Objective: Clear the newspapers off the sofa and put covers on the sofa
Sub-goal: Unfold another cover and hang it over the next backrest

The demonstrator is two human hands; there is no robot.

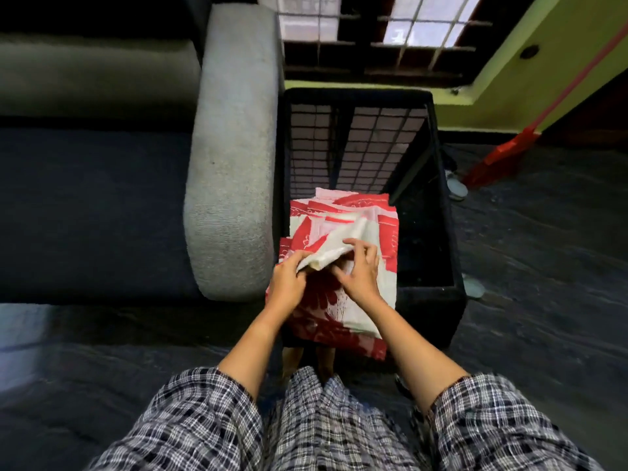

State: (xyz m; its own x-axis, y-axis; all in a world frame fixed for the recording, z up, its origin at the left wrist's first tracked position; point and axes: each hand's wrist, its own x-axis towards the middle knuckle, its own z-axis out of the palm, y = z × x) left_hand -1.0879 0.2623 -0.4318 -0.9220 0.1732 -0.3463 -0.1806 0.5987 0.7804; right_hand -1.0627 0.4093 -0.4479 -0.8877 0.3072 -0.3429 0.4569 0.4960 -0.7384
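Folded red-and-white patterned sofa covers (343,219) lie stacked in a black mesh basket (441,212) just right of the sofa's grey armrest (234,154). My left hand (287,283) grips the near corner of the top cover, lifting a white fold. My right hand (360,271) sits beside it with its fingers curled into the same fold, thumb and fingertips pinching the cloth. The sofa's dark seat (91,212) stretches to the left; no newspapers show on it.
A barred window (370,39) is behind the basket. A red broom (503,154) leans against the green wall at the right. Dark floor surrounds the basket and sofa front. My checked sleeves fill the bottom of the view.
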